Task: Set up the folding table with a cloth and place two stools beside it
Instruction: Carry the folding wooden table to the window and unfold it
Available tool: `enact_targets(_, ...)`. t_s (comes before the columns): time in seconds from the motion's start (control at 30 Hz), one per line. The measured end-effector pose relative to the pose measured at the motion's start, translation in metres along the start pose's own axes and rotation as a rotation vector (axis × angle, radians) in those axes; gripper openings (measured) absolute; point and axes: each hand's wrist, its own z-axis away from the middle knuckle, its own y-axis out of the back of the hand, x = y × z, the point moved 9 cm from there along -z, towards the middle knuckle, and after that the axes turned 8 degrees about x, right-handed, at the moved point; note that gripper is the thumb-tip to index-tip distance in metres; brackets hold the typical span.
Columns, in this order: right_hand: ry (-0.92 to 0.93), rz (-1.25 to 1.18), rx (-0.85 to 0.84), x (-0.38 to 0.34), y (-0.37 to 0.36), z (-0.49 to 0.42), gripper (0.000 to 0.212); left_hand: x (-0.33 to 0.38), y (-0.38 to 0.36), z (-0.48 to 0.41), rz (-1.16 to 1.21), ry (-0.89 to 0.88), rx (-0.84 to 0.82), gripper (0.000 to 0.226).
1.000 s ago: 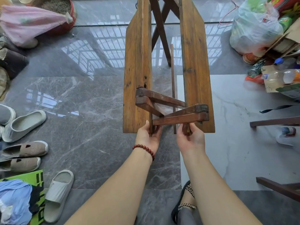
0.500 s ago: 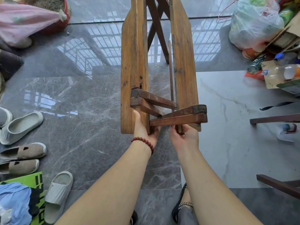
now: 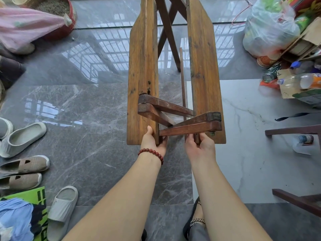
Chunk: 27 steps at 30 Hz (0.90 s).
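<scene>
Folding table [image 3: 144,70], partly unfolded, standing on the tiled floor [image 3: 86,119] directly ahead of the person, between a row of shoes [image 3: 24,136] on one side and a heap of bags and bottles [image 3: 271,30] on the other. Its two top boards stand on edge, apart from one another, with crossed braces [image 3: 173,117] spanning the gap at the near end and crossed legs [image 3: 166,30] visible at the far end.

The left hand [image 3: 152,141] is closed around the lower near corner of the left board, thumb on its outer face and fingers wrapped behind its inner edge. The right hand [image 3: 199,145] grips the near end of the right board just below the brace, fingers curled about a dark strut there; how firmly it clamps cannot be told.

Step in hand, as judged: spreading the two boards so that they swing flat into one surface. To do it well, both hands should draw outward evenly, so the braces pivot together and neither end binds; fingers belong on the outer edges, clear of the brace crossing, where they could be pinched as the scissor closes. The far legs should keep contact with the floor, which looks glossy and may let them slide.

Orientation: the table's long axis runs straight away from the person, near end at the hands, far end beyond the top of the view. The broad faces of the boards point sideways, left and right, not upward. No cloth is identifiable; dark wooden pieces [image 3: 295,131] right of the table may belong to stools.
</scene>
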Motion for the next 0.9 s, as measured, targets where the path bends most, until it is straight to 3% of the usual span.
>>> enact_targets(0.13, 0.038, 0.112, 0.041, -0.005, 0.009, 0.001, 0.025, 0.0, 0.011, 0.0, -0.128, 0.069, 0.057, 0.028)
enact_targets(0.27, 0.066, 0.198, 0.043, 0.004, 0.015, 0.003, 0.009, -0.005, 0.022, 0.002, -0.084, 0.159, 0.041, 0.022)
enact_targets(0.5, 0.032, 0.059, 0.012, 0.011, 0.011, 0.005, 0.026, -0.006, 0.021, 0.001, 0.05, 0.101, -0.062, 0.021)
enact_targets(0.67, 0.032, 0.015, -0.023, 0.01, 0.009, 0.011, 0.02, -0.002, 0.024, 0.003, 0.065, 0.033, -0.039, 0.022)
enact_targets(0.77, -0.036, -0.149, -0.03, 0.009, 0.016, 0.02, 0.021, 0.001, 0.025, 0.009, 0.081, 0.007, -0.02, 0.02)
enact_targets(0.83, -0.098, -0.443, -0.006, 0.005, 0.018, 0.021, 0.023, 0.003, 0.026, 0.015, 0.087, -0.011, -0.021, 0.018)
enact_targets(0.9, -0.476, -0.918, -0.013, 0.017, 0.001, 0.025, 0.025, 0.006, 0.028, 0.02, 0.099, -0.03, -0.012, 0.015)
